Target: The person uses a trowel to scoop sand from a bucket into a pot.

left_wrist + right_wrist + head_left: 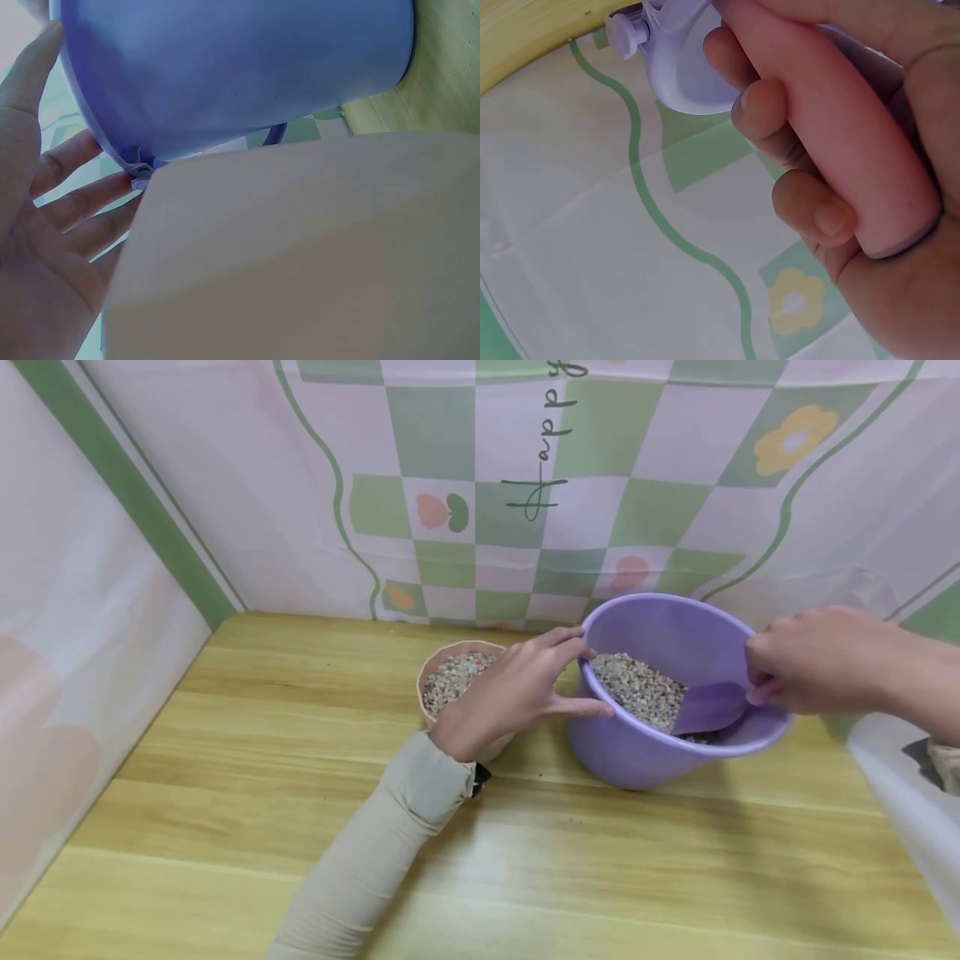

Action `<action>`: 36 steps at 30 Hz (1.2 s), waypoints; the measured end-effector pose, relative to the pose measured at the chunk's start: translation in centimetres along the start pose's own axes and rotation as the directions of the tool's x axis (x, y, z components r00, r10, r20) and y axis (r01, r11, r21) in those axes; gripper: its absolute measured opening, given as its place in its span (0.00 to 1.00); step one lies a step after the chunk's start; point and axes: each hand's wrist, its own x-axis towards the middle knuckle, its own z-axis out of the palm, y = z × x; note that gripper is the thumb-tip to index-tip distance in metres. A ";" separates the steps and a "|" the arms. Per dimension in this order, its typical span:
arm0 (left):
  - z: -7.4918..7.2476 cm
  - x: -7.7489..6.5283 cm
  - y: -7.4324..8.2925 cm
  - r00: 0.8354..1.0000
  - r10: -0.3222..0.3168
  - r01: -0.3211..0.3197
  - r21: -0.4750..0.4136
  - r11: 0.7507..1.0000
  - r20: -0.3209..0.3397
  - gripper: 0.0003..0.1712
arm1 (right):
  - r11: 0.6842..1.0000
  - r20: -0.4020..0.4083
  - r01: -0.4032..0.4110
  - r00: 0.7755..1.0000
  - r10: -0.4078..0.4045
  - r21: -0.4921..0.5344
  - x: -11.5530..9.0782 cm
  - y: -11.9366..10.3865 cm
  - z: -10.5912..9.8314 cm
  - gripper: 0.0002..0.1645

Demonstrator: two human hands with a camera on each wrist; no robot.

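Observation:
A purple bucket (622,752) leans toward me, with small mixed-colour gravel (641,689) inside. The left hand (517,689) touches its left rim, fingers long and spread, the thumb apart from them along the edge. On the other side, my right hand (810,660) grips a scoop by its pink handle (840,135). The purple scoop blade (708,706) reaches into the gravel within the bucket. Behind the left wrist stands a peach pot (429,672) filled with similar gravel; the forearm hides part of it. That pot (300,247) looms large in the left wrist view.
Bucket and pot stand on a light wood-grain table (570,868). A checked green and white cloth (442,435) hangs close behind them, and another pale cloth (82,635) borders the left side. White material (900,793) lies at the right edge.

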 end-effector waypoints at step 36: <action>0.5 -0.1 0.0 0.999 0.001 -0.003 -0.059 0.998 -0.039 0.38 | 0.999 -0.035 0.029 0.999 -0.028 0.025 1.6 -0.4 2.0 0.14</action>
